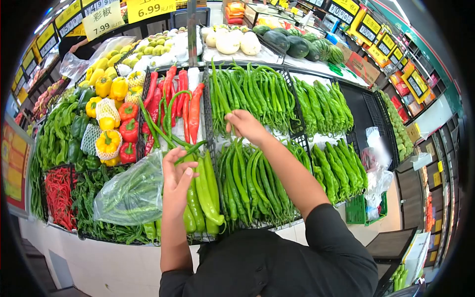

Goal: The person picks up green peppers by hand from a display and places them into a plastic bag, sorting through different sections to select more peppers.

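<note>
My right hand (pixel 243 125) is over the upper middle crate, thumb and fingers pinched at the lower end of a long green pepper (pixel 221 96). Around it lie rows of long green peppers (pixel 262 91). My left hand (pixel 176 171) is held up with its fingers apart and slightly curled, and nothing shows in its grasp. Just beyond its fingertips, loose dark green peppers (pixel 170 140) lie across the lower end of the red pepper row. Pale green peppers (pixel 207 190) sit to its right. On its left is a clear plastic bag (pixel 129 193) with green peppers inside.
Red long peppers (pixel 196 111) and yellow bell peppers (pixel 108 142) fill the left side. Small red chilies (pixel 60 198) are at the front left. Watermelons (pixel 298 48) and white melons (pixel 227 41) lie behind. A green basket (pixel 358 210) stands at the right.
</note>
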A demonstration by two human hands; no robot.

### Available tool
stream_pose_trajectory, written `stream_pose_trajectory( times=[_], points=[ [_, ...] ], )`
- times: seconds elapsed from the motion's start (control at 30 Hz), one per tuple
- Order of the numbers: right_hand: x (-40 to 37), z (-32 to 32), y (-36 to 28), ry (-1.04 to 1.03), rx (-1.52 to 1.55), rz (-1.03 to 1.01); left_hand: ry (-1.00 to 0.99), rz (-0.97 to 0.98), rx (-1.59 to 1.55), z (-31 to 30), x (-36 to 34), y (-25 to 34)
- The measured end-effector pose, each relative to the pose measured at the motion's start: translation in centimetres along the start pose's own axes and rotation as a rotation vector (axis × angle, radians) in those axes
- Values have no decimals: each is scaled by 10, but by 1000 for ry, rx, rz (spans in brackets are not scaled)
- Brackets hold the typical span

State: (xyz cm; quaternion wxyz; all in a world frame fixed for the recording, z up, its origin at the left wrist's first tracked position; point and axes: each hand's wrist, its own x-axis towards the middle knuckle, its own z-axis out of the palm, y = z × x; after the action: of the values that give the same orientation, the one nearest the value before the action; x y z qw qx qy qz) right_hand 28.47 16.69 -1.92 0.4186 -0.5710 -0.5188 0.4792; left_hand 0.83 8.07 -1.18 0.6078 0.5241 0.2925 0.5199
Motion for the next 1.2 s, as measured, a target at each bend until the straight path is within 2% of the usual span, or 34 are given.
stream_pose_trajectory(
  times=[0.17, 0.4, 0.5, 0.6, 0.7, 0.9, 1.0, 1.03, 1.2],
  points=[
    [78, -5, 18, 69, 155, 147, 8, -35, -3, -9, -6, 4],
    [94, -5, 35, -34, 133, 251, 36, -34, 26, -22, -13, 14],
    [79, 0, 34, 47, 56, 192, 27, -33, 22, -24, -13, 16],
    [69, 6, 44, 174, -284, 82, 1, -46, 2, -27, -12, 15],
    [78, 0, 67, 201, -482, 8, -9, -50, -13, -30, -12, 15],
    [94, -3, 73, 166, -399, 14, 19, -37, -7, -37, -16, 24],
    [101, -2, 71, 167, -451, 49, 28, -32, 18, -41, -17, 29],
    [103, 0, 73, 226, -433, 80, 28, -30, 35, -43, -17, 30],
    [102, 5, 76, 274, -539, -8, 20, 21, 97, -55, -9, 42]
  ],
)
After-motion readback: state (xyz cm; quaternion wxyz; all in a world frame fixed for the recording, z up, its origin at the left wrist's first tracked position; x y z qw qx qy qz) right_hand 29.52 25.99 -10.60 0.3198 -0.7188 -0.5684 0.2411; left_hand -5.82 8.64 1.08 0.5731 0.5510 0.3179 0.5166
